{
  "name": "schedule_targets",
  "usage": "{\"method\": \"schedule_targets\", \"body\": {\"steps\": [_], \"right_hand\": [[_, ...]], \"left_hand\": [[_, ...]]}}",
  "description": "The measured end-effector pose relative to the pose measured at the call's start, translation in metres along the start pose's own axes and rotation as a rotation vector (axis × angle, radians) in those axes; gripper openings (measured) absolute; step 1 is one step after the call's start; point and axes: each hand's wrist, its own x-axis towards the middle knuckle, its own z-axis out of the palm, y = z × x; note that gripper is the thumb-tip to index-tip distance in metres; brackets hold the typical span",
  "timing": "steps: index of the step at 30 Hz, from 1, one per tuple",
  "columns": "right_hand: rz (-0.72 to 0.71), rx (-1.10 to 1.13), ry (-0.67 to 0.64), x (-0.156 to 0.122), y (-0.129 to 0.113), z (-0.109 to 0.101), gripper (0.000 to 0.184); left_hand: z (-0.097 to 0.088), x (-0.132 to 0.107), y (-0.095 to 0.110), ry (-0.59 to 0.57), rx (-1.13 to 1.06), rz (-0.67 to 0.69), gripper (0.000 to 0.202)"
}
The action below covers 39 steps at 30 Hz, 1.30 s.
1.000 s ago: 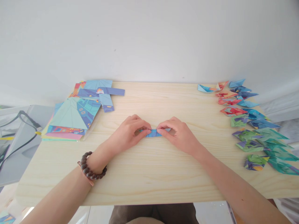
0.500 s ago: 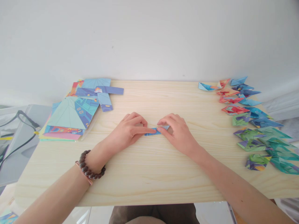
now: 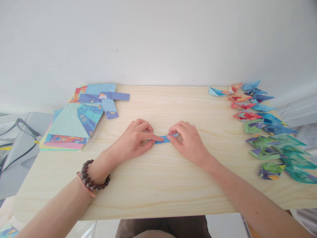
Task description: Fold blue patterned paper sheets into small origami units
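Note:
A narrow folded strip of blue paper [image 3: 163, 139] lies on the wooden table between my hands. My left hand [image 3: 138, 137] presses its index finger down on the strip's left part, the thumb close below and the other fingers curled. At the strip's right end, my right hand [image 3: 187, 138] pinches the paper between thumb and index finger. A pale tip of the paper shows past that pinch, and part of the left end is hidden beneath my left fingers.
Patterned paper sheets [image 3: 71, 122] are stacked at the left, with loose strips [image 3: 110, 107] on top. Several folded paper boats [image 3: 247, 115] stand in rows along the right. A wall [image 3: 158, 43] rises behind the table [image 3: 158, 185]. Black cables [image 3: 22, 132] lie beyond the left edge.
My right thumb and index finger have come together on the strip's right end. My left hand has shifted slightly left, its index finger still on the paper.

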Motion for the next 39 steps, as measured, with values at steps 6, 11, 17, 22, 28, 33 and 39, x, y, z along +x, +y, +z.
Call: {"method": "schedule_targets", "body": {"steps": [6,11,17,22,28,33,39], "right_hand": [[0.004,-0.009,0.054,-0.003,-0.008,0.002,0.005],[0.027,-0.089,0.05,-0.003,-0.012,0.005,0.011],[0.073,-0.03,-0.052,0.001,-0.012,-0.001,0.014],[0.097,0.014,-0.134,0.002,-0.013,-0.009,0.012],[0.112,0.01,-0.108,0.001,-0.01,-0.009,0.014],[0.108,0.045,-0.097,0.002,-0.003,-0.012,0.019],[0.055,0.06,-0.041,0.0,-0.003,-0.008,0.017]], "left_hand": [[0.004,0.003,0.004,0.041,-0.008,-0.096,0.017],[0.006,0.004,0.006,0.061,-0.01,-0.12,0.013],[0.007,0.003,0.005,0.069,-0.016,-0.119,0.013],[0.007,0.003,0.004,0.067,-0.029,-0.108,0.013],[0.006,0.001,0.0,0.055,-0.056,-0.084,0.015],[0.002,-0.002,-0.005,0.018,-0.022,-0.082,0.018],[-0.002,0.0,0.001,-0.027,0.004,-0.126,0.018]]}}
